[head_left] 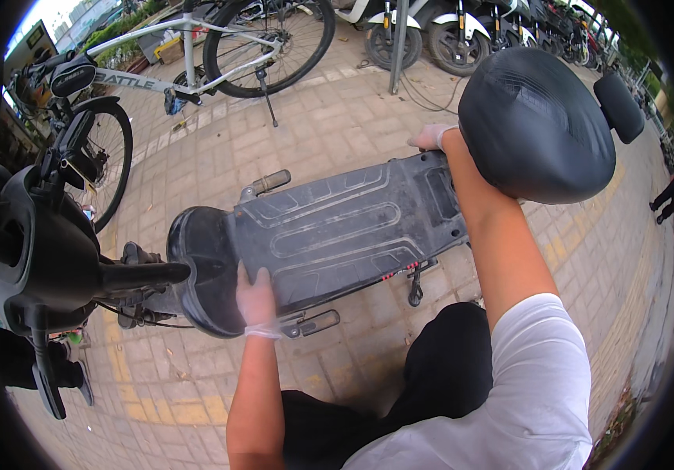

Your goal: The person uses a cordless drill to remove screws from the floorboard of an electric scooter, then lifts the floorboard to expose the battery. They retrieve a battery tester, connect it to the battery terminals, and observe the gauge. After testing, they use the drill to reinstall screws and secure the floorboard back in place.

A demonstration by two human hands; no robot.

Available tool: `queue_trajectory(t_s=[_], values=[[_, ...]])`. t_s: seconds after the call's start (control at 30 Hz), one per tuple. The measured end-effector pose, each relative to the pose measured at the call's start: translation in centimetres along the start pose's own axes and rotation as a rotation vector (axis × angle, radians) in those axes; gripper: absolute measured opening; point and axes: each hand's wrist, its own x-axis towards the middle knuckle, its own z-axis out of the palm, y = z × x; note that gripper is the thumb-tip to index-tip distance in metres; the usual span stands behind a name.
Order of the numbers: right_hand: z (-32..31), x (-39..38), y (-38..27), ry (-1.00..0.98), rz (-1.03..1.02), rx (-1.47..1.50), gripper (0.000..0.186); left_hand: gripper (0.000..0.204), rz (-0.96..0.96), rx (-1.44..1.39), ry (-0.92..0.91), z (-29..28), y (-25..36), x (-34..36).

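Observation:
My left hand [255,294], in a translucent glove, rests with fingers apart on the near left part of the scooter's grey footboard [329,227], beside a raised black moulded section [202,298]. My right forearm reaches past the black padded seat [537,125] to the footboard's far right corner. My gloved right hand [429,137] is there, its fingers partly visible; I cannot tell what they touch or grip. Black handlebar and steering parts [47,258] stand at the left. Small folding pegs [273,180] stick out from both sides of the footboard.
A white bicycle [194,47] stands across the top left. Parked scooters [458,43] line the back beside a metal pole [398,47]. Another person's dark legs [666,196] show at the far right, and another foot [82,384] at the lower left. Brick paving [353,117] lies underneath.

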Motion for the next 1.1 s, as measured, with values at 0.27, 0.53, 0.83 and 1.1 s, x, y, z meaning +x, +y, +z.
queue_trajectory(t_s=[0.27, 0.53, 0.83, 1.1], values=[[2.0, 3.5, 2.5, -0.016, 0.079, 0.092, 0.065, 0.059, -0.05, -0.145, -0.011, -0.1, 1.0, -0.6], [1.0, 2.8, 1.1, 0.061, 0.11, -0.046, 0.073, 0.046, -0.058, -0.256, -0.04, -0.1, 0.8, -0.3], [0.5, -9.5, -7.4, 0.767, -0.182, 0.305, 0.052, 0.049, -0.121, -0.162, -0.116, -1.7, 1.3, -0.1], [26.0, -33.1, 7.7, 0.628, 0.587, 1.04, 0.038, 0.049, -0.208, -0.174, -0.135, -2.3, 0.5, 1.6]])
